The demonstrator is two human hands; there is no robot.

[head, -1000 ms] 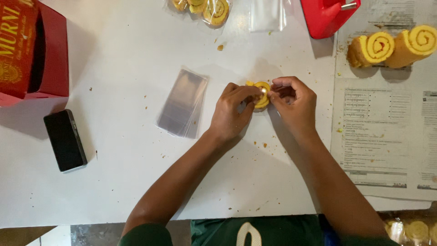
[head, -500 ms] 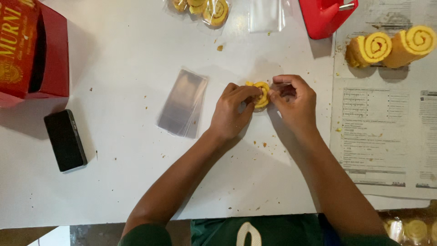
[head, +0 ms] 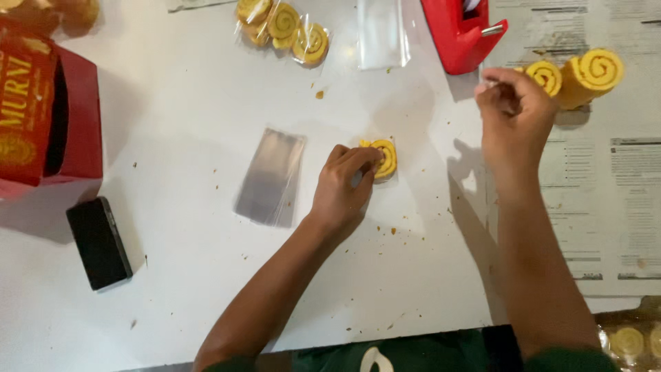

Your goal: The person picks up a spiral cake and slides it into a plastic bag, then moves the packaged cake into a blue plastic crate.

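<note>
right hand (head: 515, 114) now off spiral cookie (head: 384, 158)

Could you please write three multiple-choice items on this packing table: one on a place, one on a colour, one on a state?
1. Where does the black rectangular phone lie?
A. Left of the stack of clear plastic sleeves
B. On the printed paper sheet
C. Beside the tape dispenser

2. What colour is the plastic tape dispenser?
A. Blue
B. Red
C. Green

3. How does the left hand meet the yellow spiral roll slice on the white table?
A. Apart from it
B. Lifting it high
C. Fingers pressing on it

Answers: 1 A, the phone sits at the table's left edge. 2 B, its body is plainly red. 3 C, the fingertips rest on the slice, which lies on the table.
</note>
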